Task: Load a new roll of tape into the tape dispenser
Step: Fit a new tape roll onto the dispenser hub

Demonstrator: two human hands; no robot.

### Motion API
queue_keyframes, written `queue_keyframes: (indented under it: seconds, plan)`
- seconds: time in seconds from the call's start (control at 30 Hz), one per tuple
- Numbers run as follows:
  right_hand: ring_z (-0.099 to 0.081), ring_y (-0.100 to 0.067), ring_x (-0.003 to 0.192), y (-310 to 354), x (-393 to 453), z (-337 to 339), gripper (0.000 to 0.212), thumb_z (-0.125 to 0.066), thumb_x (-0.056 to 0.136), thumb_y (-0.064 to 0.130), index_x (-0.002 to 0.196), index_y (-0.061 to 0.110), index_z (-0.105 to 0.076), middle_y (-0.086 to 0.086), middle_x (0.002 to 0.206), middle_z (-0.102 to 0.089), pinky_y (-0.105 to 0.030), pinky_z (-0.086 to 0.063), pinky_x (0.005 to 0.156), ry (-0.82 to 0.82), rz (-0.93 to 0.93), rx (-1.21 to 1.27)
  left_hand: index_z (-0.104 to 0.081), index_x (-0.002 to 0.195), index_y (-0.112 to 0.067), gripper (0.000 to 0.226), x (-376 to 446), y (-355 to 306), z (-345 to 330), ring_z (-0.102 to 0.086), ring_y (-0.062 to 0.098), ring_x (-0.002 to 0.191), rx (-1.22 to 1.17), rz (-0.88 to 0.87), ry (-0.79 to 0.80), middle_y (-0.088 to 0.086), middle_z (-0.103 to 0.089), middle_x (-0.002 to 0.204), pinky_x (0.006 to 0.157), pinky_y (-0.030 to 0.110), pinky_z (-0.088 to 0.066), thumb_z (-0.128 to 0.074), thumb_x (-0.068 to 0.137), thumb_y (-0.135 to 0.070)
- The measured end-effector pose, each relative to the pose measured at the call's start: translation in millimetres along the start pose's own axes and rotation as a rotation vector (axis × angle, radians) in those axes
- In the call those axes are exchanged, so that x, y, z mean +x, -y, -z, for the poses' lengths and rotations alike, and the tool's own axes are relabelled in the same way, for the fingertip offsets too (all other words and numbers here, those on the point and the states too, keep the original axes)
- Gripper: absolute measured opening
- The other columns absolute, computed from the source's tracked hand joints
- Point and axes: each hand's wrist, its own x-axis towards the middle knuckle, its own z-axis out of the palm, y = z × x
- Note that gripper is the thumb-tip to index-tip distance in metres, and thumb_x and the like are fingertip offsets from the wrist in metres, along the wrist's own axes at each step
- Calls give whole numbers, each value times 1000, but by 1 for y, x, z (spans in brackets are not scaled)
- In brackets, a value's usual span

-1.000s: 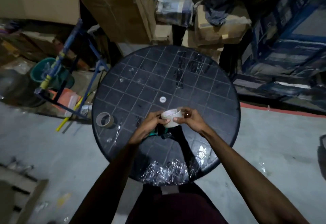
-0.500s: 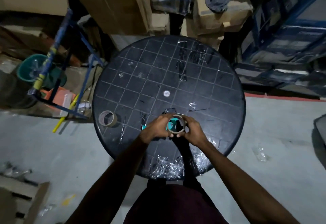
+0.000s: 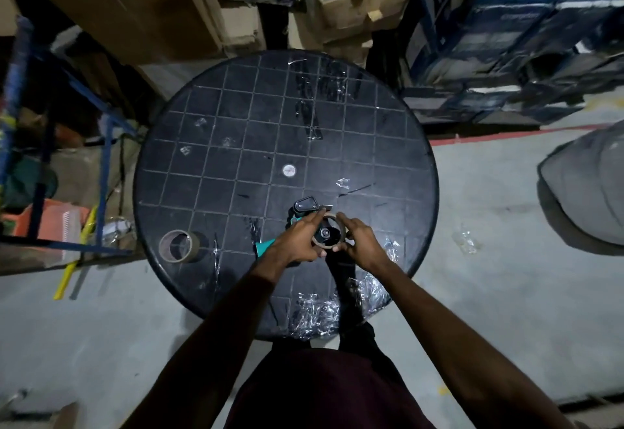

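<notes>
Over the round black counter (image 3: 388,145), left hand (image 3: 299,237) and right hand (image 3: 358,243) clamp the tape roll (image 3: 341,226) around the dispenser (image 3: 305,206) hub; pressing it squarely, evenly should seat it.

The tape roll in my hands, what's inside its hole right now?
Through the tape roll shows the dark hub of the tape dispenser. The left hand and right hand pinch its rim, hiding most of the dispenser's body; whether it is seated is unclear.

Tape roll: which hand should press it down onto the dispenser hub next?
Probably right. The right hand pinches the tape roll by its rim, free to push; the left hand also covers the dispenser, steadying it.
</notes>
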Motion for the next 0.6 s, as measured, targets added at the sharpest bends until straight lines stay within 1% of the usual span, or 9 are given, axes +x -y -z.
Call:
queue_keyframes:
  seconds: [0.13, 0.23, 0.33, 0.4, 0.43, 0.47, 0.5, 0.53, 0.6]
  plan:
    - [-62, -29, 101, -1, 2, 2, 83, -76, 82, 4, 153, 23, -39, -16, 117, -60, -41, -55, 90, 34, 43, -31, -14, 160, -24, 113, 1, 3, 1, -38, 23, 144, 4, 20, 4, 2, -31, 163, 112, 35, -42, -84, 71, -20]
    - [-63, -27, 96, -5, 8, -1, 83, -76, 80, 1, 152, 25, -42, -13, 112, -61, -40, -56, 88, 36, 28, -48, -14, 159, -33, 113, 4, 5, 0, -45, 23, 139, -15, 30, 2, -1, -31, 163, 98, 36, -55, -82, 70, -16]
    - [-68, -17, 88, -7, 11, -5, 82, -77, 76, -1, 149, 23, -47, -8, 105, -66, -36, -58, 85, 24, -25, -25, -17, 158, -33, 109, 6, 6, -3, -51, 21, 133, -44, 49, 9, -1, -32, 162, 89, 33, -59, -80, 72, -10]
    - [-66, 1, 75, -5, 11, -3, 79, -79, 73, -1, 145, 20, -53, -4, 100, -73, -22, -57, 80, 21, -65, 18, -18, 157, -38, 108, 10, 6, -4, -64, 21, 115, -67, 52, 21, -4, -33, 161, 68, 25, -61, -77, 73, -5]
    - [-65, 5, 73, -4, 11, -2, 78, -81, 72, 1, 143, 18, -56, -4, 102, -75, -16, -55, 78, 20, -79, 31, -19, 157, -40, 108, 12, 6, -4, -67, 21, 106, -65, 54, 28, -6, -33, 161, 57, 20, -56, -76, 73, -3]
    - [-67, 1, 75, -2, 11, 0, 79, -86, 69, 6, 141, 18, -58, -5, 105, -76, -16, -54, 79, 23, -95, 38, -19, 156, -39, 108, 12, 4, -3, -67, 22, 104, -66, 59, 29, -6, -34, 161, 53, 18, -53, -75, 72, 0]
    - [-71, -7, 81, -2, 10, 1, 79, -90, 66, 12, 139, 18, -60, -6, 108, -76, -20, -56, 81, 23, -104, 41, -20, 157, -37, 107, 12, 2, -3, -66, 23, 107, -68, 70, 22, -5, -35, 160, 56, 19, -55, -75, 72, 1]
    - [-72, -14, 86, -1, 10, 2, 78, -93, 63, 19, 135, 18, -63, -7, 108, -76, -24, -57, 81, 27, -108, 31, -21, 157, -32, 106, 10, -2, -2, -64, 24, 114, -74, 80, -4, -1, -38, 159, 67, 22, -57, -75, 73, 2]
    - [-73, -22, 91, 3, 9, 8, 66, -94, 62, 26, 122, 15, -69, -7, 104, -77, -26, -58, 80, 32, -121, -4, -24, 157, -22, 99, 1, -6, -2, -56, 24, 127, -99, 121, -93, 5, -45, 154, 97, 32, -53, -75, 75, -1]
